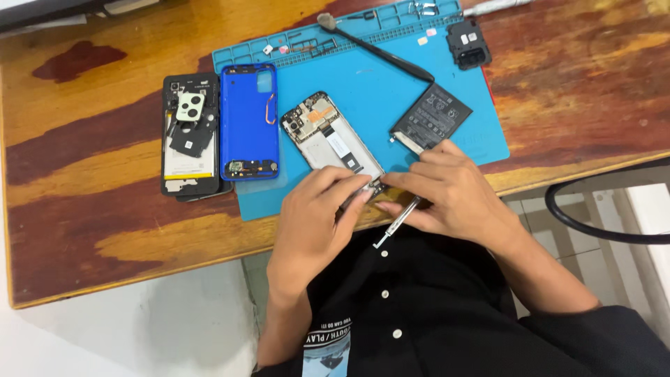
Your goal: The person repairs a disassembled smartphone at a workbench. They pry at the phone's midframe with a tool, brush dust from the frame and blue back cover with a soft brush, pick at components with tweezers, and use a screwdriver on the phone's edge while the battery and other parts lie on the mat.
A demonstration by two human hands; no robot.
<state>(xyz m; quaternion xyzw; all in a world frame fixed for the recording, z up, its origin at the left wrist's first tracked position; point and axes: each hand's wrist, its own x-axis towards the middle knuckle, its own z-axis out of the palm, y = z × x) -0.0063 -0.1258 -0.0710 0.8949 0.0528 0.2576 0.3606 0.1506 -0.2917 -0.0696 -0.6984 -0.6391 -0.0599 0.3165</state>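
Observation:
An opened phone [326,136] lies tilted on the blue work mat [377,98], its circuit board and white inner frame showing. My left hand [310,223] grips its near lower end with the fingers curled over the edge. My right hand [447,192] holds a thin metal tool [396,223], fingers pinched at the same lower end of the phone; the tool's handle points down toward my black shirt. The exact contact point is hidden under my fingers.
A blue phone back cover [249,122] and a black opened phone [190,136] lie at the mat's left. A black battery [431,117], a long black brush [377,49] and a small black part [467,43] lie farther back. The wooden table [91,209] ends near my body.

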